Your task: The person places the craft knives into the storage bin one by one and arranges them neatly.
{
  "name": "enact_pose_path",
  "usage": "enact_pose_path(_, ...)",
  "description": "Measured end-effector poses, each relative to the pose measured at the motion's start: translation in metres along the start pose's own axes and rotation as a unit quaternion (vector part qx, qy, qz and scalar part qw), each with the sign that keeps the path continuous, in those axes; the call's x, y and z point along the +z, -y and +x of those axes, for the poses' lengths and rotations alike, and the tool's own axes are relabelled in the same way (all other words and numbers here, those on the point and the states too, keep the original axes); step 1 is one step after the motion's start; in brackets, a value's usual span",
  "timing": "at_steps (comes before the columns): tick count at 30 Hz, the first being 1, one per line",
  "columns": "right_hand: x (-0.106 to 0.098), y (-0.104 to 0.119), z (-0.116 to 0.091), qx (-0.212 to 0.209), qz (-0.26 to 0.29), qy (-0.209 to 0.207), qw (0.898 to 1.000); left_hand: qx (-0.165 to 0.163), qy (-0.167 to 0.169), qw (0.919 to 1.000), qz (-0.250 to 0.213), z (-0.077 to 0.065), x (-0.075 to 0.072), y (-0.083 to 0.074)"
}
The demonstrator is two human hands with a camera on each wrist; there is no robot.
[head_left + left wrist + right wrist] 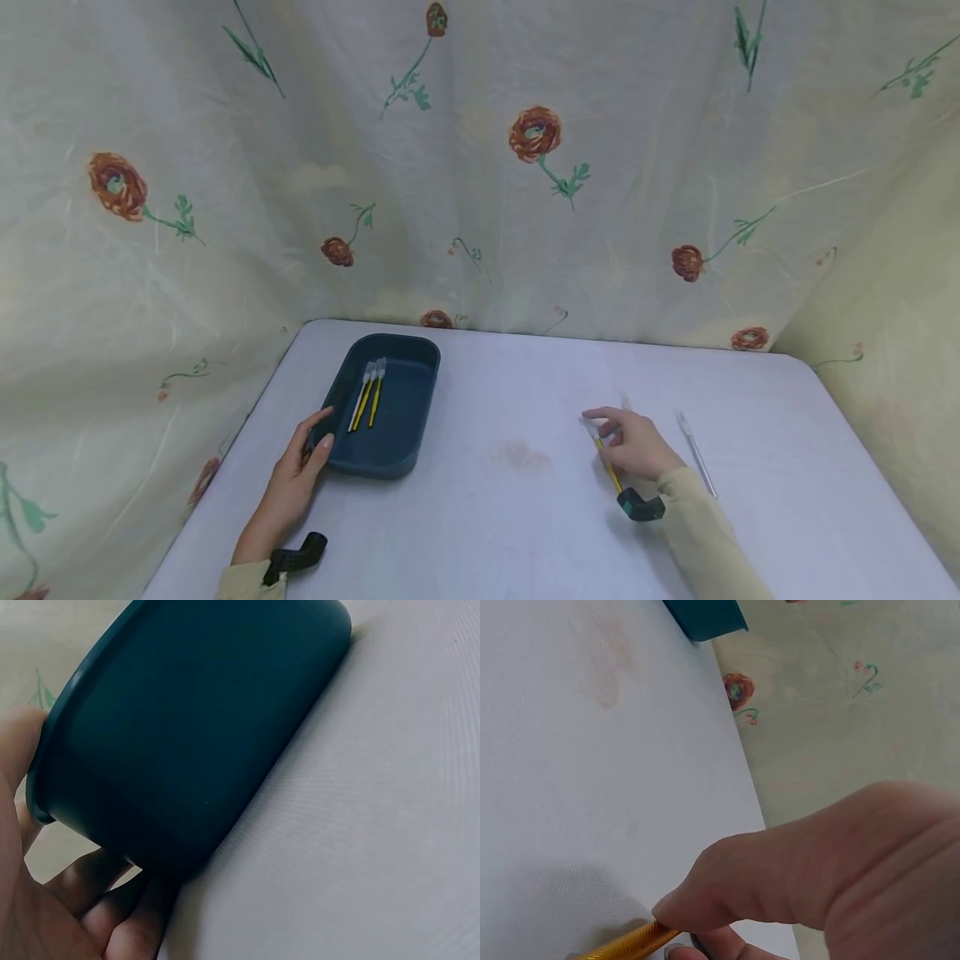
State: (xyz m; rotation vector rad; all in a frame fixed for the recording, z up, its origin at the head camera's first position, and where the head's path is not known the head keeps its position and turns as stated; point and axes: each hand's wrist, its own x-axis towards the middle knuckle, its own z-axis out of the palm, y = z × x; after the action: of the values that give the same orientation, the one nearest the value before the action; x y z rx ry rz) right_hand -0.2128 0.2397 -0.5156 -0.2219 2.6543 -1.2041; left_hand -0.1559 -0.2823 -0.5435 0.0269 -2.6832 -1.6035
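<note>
My left hand [288,487] grips the near left corner of a dark teal tray [375,467], thumb at the rim and fingers curled under the corner in the left wrist view. In the tray lie three slim capped craft knives [367,396], two yellow and one silver. Over the right part of the table my right hand [637,446] pinches a yellow craft knife [626,943] between thumb and fingers; its textured handle shows in the right wrist view. A silver craft knife [697,454] lies right of that hand. Another clear tip [626,402] shows behind the hand, its rest hidden.
The white table [487,533] has a faint reddish stain [521,456] between the tray and my right hand. A flowered curtain [450,167] hangs along the table's back and sides. A black wrist mount [296,557] sits on each forearm.
</note>
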Motion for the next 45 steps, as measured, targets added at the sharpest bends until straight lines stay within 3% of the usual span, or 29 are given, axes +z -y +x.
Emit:
enact_pose_path(10, 0.0, 0.0, 0.001, 0.007, 0.009, -0.005, 1.0, 0.001, -0.003, 1.0, 0.001, 0.001, 0.001, 0.0)
enact_pose_path(22, 0.001, -0.004, -0.004, -0.006, 0.059, -0.01, 0.998, 0.003, -0.004, 1.0, 0.004, 0.0, 0.0, 0.0)
enact_pose_path(45, -0.002, 0.005, -0.006, -0.026, 0.182, -0.009, 0.983, 0.001, -0.003, 1.0, 0.003, 0.0, 0.0, 0.001)
